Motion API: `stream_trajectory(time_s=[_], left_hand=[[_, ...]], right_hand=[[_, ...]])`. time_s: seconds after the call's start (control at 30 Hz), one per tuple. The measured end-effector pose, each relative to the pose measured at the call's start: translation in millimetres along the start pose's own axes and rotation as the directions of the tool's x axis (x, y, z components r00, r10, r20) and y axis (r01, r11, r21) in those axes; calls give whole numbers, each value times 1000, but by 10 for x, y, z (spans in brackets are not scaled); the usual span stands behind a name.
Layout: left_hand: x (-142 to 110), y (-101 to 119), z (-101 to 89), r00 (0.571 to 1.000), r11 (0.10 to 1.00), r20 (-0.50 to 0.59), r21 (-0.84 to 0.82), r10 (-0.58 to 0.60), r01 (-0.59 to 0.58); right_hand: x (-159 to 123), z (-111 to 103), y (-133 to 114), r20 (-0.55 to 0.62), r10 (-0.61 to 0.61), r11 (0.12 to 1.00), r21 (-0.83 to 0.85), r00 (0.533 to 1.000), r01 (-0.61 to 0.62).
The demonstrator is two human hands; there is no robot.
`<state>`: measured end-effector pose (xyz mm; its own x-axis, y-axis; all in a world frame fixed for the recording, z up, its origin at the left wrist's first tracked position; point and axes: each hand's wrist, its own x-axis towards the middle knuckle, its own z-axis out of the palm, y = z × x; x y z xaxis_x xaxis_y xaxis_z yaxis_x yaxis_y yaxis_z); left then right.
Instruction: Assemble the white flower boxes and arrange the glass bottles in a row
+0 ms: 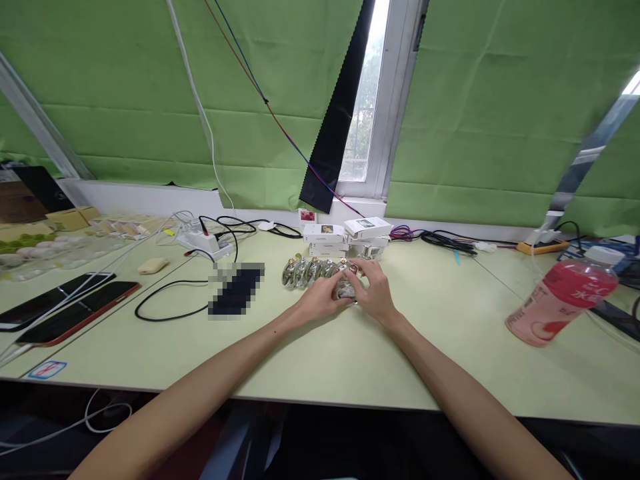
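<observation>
In front of me, my left hand (325, 297) and my right hand (375, 290) close in from both sides on a small shiny item in clear wrapping (346, 289). My fingers cover part of it, so its exact kind does not show. Directly to its left stands a row of several similar wrapped, silvery round items (305, 272), lined up side by side on the table. Just behind the row, small white boxes (324, 235) are stacked in two piles. Another small clear-wrapped piece (369, 252) sits against the front of the right pile.
The pale table (320, 360) carries a blurred-out dark device (237, 290), two phones (80, 312), a power strip (205, 241) and a cream-coloured object (153, 266) on the left. At the right stands a pink drink bottle (563, 297). Black cables (447, 241) lie along the back.
</observation>
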<state>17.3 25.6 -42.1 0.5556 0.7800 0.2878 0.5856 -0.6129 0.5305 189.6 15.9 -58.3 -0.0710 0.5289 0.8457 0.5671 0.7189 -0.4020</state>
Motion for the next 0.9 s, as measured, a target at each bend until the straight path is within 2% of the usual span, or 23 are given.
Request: stream_trajectory(time_s=[0.3, 0.9], left_hand=[[0, -5, 5, 1000, 1000, 3, 24, -21, 21], [0, -34, 20, 1000, 1000, -20, -26, -2, 2]], right_hand=[[-6, -36, 18, 93, -51, 998, 50, 994, 47], [-4, 10, 63, 30, -31, 1000, -1, 999, 31]])
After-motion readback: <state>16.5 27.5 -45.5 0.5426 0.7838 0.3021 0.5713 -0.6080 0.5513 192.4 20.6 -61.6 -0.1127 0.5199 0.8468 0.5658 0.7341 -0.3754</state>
